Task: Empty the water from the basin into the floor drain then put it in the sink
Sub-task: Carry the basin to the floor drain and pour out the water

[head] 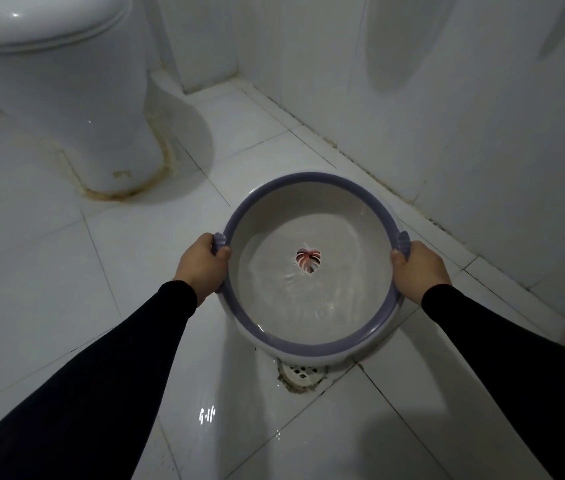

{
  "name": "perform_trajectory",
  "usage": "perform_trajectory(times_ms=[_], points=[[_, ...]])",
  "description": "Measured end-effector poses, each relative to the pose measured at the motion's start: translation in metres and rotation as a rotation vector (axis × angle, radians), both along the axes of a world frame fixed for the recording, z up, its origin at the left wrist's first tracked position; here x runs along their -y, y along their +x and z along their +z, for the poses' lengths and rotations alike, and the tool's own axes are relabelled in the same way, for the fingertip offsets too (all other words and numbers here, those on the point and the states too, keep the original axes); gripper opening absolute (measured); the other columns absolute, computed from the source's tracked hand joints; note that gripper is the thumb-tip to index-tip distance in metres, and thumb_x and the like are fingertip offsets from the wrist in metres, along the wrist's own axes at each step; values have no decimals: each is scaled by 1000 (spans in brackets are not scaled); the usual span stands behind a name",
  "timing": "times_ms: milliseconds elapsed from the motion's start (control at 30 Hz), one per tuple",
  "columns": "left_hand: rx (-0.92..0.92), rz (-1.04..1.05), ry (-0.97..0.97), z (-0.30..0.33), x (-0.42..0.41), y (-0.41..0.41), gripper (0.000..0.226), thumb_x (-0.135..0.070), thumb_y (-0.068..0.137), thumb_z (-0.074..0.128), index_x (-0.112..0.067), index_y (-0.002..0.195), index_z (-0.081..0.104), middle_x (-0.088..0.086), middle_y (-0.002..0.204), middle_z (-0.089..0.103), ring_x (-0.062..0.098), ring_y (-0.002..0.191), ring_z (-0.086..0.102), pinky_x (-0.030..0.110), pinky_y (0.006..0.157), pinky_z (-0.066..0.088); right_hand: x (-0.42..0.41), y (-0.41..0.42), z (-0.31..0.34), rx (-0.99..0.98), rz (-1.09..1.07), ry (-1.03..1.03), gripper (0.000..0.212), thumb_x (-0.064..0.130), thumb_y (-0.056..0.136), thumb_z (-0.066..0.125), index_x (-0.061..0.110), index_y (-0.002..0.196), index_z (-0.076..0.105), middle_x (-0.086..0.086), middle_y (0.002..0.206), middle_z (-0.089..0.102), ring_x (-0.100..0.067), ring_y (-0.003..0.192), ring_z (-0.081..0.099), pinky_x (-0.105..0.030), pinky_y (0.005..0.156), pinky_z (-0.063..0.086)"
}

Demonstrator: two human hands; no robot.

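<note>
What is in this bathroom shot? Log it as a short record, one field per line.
basin: round, white inside, purple rim, held above the floor, leaf picture on its bottom
water: still in the basin, rippling
left hand: grips the left rim handle
right hand: grips the right rim handle
floor drain: white grate, partly hidden under the basin's near edge
floor: white tiles, wet near the drain
toilet: upper left, lid down
sink: not in view
</note>
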State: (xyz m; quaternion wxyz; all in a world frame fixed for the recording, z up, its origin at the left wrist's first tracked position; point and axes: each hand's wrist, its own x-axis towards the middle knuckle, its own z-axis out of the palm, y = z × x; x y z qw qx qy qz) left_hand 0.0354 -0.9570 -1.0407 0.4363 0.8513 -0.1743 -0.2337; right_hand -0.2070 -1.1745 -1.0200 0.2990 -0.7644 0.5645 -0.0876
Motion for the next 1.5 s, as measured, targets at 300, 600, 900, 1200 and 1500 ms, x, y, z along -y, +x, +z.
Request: perform_trajectory(times_ms=[300,600,900,1200,1500], points=[[0,-3,7,1,-1,0,17,-28,98,45,-14,102,54,11,86,62,26,66,61,29,48,49,1,1,0,-9,9,-5,36,28,98,44,-1,117,52,-23,113,62,-34,100,60,-25,70,36],[-7,0,6,3,-3,0,14,-25,97,46,-14,100,54,11,86,61,26,66,59,27,45,47,-2,1,0,-1,3,-2,36,27,98,43,-2,118,52,-22,114,62,-33,101,60,-26,71,37],[22,-5,-2,6,-3,-2,18,-29,99,45,-13,100,54,12,86,61,26,63,58,27,42,45,-2,0,1,16,-3,2,36,27,98,44,-2,117,52,-24,114,62,-34,102,60,-25,72,37],[24,-8,7,7,-3,-2,19,-29,98,45,-13,100,55,12,88,62,27,70,61,28,49,47,-2,-1,3,30,-5,1,35,26,98,44,-2,118,52,-23,115,61,-34,103,60,-24,74,37],[30,-6,-8,8,-2,-4,13,-27,97,47,-16,93,54,9,80,61,25,62,59,28,46,47,-2,-1,5,22,-2,2,35,26,98,43,-3,117,52,-24,115,61,-34,103,59,-26,74,38]])
